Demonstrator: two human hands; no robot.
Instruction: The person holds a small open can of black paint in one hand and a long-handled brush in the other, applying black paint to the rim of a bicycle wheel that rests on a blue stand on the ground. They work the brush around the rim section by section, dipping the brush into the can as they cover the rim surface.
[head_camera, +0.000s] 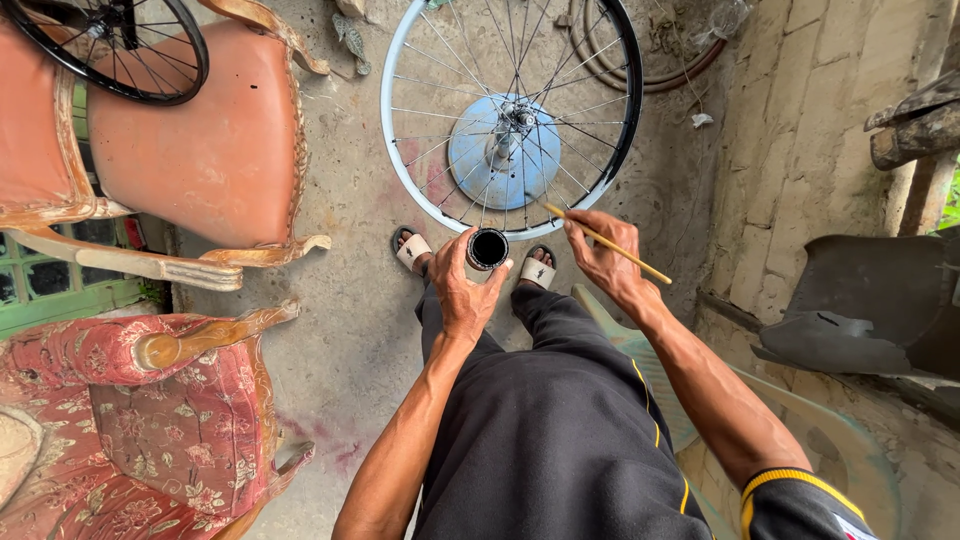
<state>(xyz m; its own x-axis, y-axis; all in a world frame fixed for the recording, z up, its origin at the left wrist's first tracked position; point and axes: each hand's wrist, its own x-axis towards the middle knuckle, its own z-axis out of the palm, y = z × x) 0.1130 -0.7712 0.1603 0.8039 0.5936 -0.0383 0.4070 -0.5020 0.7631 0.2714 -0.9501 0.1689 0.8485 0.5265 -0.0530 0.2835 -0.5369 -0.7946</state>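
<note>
My left hand (462, 290) grips a small round can (488, 248) of black paint, held upright over my knees. My right hand (603, 255) pinches a thin wooden-handled brush (607, 243), its tip pointing up-left toward the lower rim of a bicycle wheel (400, 120). The wheel lies flat on a light blue stand (492, 150) just beyond my sandalled feet (413, 248); its rim is white on the left and black on the right. I am seated, wearing dark trousers.
An orange padded armchair (200, 150) carries a second black wheel (120, 45) at the upper left. A red floral chair (150, 420) stands at the lower left. A brick wall (800, 130) and dark scrap pieces (860, 310) lie to the right.
</note>
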